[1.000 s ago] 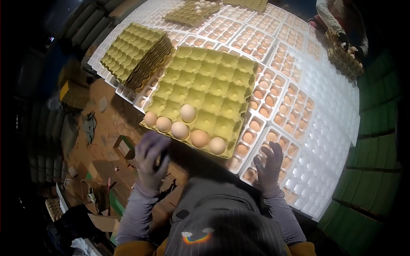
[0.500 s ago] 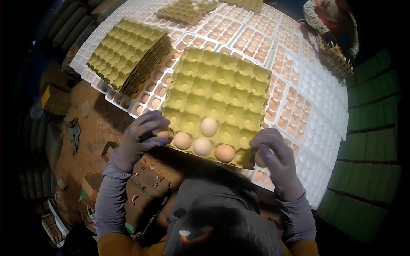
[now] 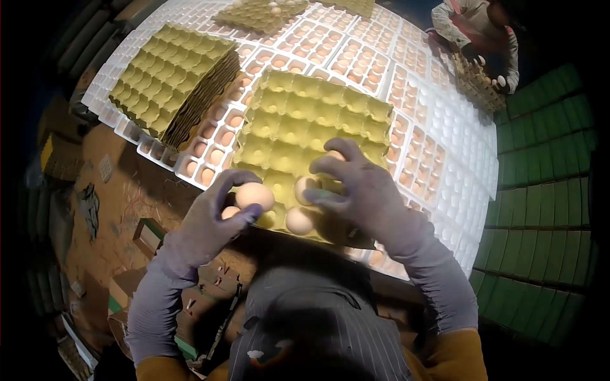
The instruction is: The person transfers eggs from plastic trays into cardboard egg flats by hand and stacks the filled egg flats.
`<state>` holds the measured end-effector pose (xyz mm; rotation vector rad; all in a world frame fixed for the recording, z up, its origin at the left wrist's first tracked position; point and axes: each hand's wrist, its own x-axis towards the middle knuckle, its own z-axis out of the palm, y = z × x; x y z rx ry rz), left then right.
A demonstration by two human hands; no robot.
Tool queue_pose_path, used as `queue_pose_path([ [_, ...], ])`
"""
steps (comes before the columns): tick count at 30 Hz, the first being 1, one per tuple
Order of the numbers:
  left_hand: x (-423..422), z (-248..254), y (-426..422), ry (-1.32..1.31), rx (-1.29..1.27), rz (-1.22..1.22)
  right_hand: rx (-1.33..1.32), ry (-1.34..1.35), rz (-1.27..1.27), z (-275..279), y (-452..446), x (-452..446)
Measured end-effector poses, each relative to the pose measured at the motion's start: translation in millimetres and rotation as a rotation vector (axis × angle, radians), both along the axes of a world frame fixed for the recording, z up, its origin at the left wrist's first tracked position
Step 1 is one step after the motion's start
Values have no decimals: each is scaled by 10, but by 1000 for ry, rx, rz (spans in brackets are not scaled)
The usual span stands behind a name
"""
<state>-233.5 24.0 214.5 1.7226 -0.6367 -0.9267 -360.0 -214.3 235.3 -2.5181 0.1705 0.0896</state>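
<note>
My gloved left hand point(image 3: 219, 213) has its fingers curled around an egg point(image 3: 255, 197) at the near left corner of a yellow-green egg tray point(image 3: 273, 136). A second egg point(image 3: 230, 213) shows beneath that hand; whether it is held or in a cup I cannot tell. My gloved right hand point(image 3: 356, 190) reaches over the tray's near right part. Its thumb and finger close on a pale egg point(image 3: 305, 190), and another egg point(image 3: 335, 155) shows among its fingers. One more pale egg point(image 3: 300, 220) sits in the near row. The palm side of my right hand is hidden.
White trays filled with eggs point(image 3: 362, 63) cover much of the table; bare white trays point(image 3: 454, 152) lie at right. A stack of egg trays point(image 3: 171, 82) stands left. Across the table a person point(image 3: 476, 32) holds an egg tray point(image 3: 476, 82). Green crates point(image 3: 540, 197) line the right.
Both hands have moved inward over the tray, the right one farther. My left hand has lifted an egg from the near row. The brown egg near the right is no longer visible there.
</note>
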Motion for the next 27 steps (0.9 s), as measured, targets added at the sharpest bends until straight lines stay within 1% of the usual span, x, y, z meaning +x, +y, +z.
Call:
queue_pose_path([
  [1,-7,87,36,361,-66,106,-427,125,48,38,158,86],
  [2,-34,193,48,361,-79,97,-565,250,99,-16,225,180],
  [5,-51,6,-50,-764,-99,-279,-404,179,106,-83,139,183],
  [6,-181,22,-165,-819,-19,-265,-266,24,15,-71,83,76],
  [7,-276,83,-278,-880,121,-298,-201,-17,-101,-96,-17,12],
  [9,-393,-10,-420,-1002,281,-386,383,-176,-324,-111,-276,-321],
  [10,-403,-44,-482,-1009,353,-412,749,-143,-475,-102,-388,-532],
  [11,-352,18,-501,-941,339,-433,933,-141,-557,-143,-466,-777],
  [12,-339,-6,-510,-905,242,-350,1114,-149,-649,-178,-543,-1022],
  [13,-325,-13,-499,-868,158,-264,1248,-224,-739,-262,-559,-1239],
  [14,-287,118,-493,-386,228,-193,1344,-265,-787,-329,-603,-1482],
  [15,-257,-80,-418,-139,-25,-113,1442,-311,-835,-384,-643,-1711],
  [16,-322,-16,-439,-33,-35,-84,1502,-344,-832,-366,-652,-1886],
  [17,-421,28,-496,84,-50,-59,1466,-368,-878,-423,-680,-2112],
  [18,-562,-19,-588,99,-60,-90,1429,-390,-923,-489,-714,-2335],
  [19,-701,-74,-687,115,-70,-120,1493,-434,-1020,-512,-749,-2580],
  [20,-879,-93,-836,74,-80,-187,1445,-483,-1092,-625,-812,-2885],
  [21,-1070,-80,-997,31,-92,-253,1252,-451,-1098,-665,-876,-3187],
  [22,-1319,-25,-1192,64,-168,-338,1096,-494,-1203,-708,-919,-3441],
  [23,-1557,-77,-1392,73,-141,-415,942,-528,-1292,-724,-954,-3663],
  [24,-1797,-124,-1587,80,-114,-493,899,-511,-1359,-692,-970,-3871],
  [25,-2122,-131,-1812,71,-61,-520,761,-468,-1431,-852,-1023,-4161],
  [26,-2382,-300,-1992,54,12,-568,419,-374,-1358,-1029,-1043,-4416],
  [27,-2659,-438,-2168,-92,-44,-607,94,-268,-1257,-1159,-1030,-4641],
])
